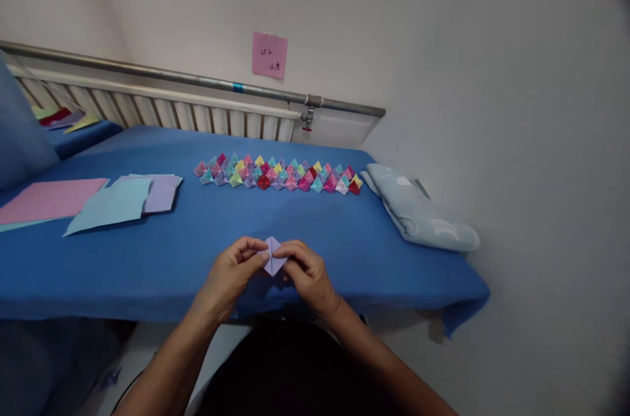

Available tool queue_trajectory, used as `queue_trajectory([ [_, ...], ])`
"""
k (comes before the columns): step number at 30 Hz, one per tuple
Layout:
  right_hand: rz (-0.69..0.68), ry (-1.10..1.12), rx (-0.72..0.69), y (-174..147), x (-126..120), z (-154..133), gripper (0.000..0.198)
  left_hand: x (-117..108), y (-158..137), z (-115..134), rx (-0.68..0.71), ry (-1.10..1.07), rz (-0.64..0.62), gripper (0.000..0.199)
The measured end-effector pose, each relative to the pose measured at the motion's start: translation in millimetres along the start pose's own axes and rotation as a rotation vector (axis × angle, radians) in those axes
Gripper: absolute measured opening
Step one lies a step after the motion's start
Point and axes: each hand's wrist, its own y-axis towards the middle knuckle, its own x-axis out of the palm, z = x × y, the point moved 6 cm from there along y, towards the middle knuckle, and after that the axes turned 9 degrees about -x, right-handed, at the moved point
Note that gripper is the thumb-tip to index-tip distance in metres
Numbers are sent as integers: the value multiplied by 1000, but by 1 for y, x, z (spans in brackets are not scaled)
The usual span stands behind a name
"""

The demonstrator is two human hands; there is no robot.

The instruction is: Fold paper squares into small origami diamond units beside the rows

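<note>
Between my two hands is a small lilac piece of folded paper [273,265], diamond-shaped, with a crease line down its middle. My left hand [235,271] pinches its left side between thumb and fingers. On the other side, my right hand [309,275] is closed on the right edge, its index finger lying across the paper near the centre line. Both hands are just above the front part of the blue-covered table [197,271]. Beyond them stand rows of small folded paper pieces [278,176] in pink, red, yellow, teal and purple.
To the left lie pink paper sheets [54,198], a light blue sheet [111,206] and lilac sheets [162,193]. A folded pale blue cloth [418,206] rests at the right end by the wall. Behind the table run a radiator [197,115] and a metal pipe [172,78].
</note>
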Motion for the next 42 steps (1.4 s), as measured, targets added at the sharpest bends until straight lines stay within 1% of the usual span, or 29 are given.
queue_trajectory([
  [2,-30,-16,-17,1,2,-4,22,-2,1,-1,23,-4,48,39],
  [4,-48,10,36,1,4,-2,17,-2,1,-2,34,3,60,46],
  [6,-3,86,147,1,5,4,16,-1,1,-2,40,37,63,51],
  [8,86,154,234,0,3,10,23,0,0,-3,53,71,52,52],
  [10,129,158,262,0,2,13,27,1,0,-4,73,101,33,49],
  [11,117,138,270,1,3,14,25,1,0,-5,83,120,21,47],
  [13,70,87,282,1,4,14,18,3,-1,-6,96,165,0,43],
  [15,48,50,284,1,4,13,17,4,-1,-6,83,207,-15,39],
  [19,67,16,265,1,2,9,18,5,-3,-8,12,259,-47,31],
  [21,65,9,262,0,2,8,19,5,-4,-8,9,291,-61,28],
  [25,46,45,285,-1,5,12,18,3,-2,-8,12,347,-83,27],
  [29,13,82,314,0,8,15,17,3,0,-11,4,313,-102,34],
  [31,38,90,317,0,7,16,17,2,1,-14,-3,267,-82,39],
  [33,86,93,322,0,4,16,18,0,0,-18,-33,212,-68,37],
  [35,138,94,328,0,1,17,18,2,-3,-24,-101,164,-96,30],
  [38,194,96,333,0,-2,16,20,7,-8,-30,-212,158,-165,27],
  [40,200,97,333,1,-2,15,21,8,-11,-30,-237,175,-166,25],
  [42,185,93,327,2,-1,13,21,8,-12,-29,-229,188,-142,24],
])
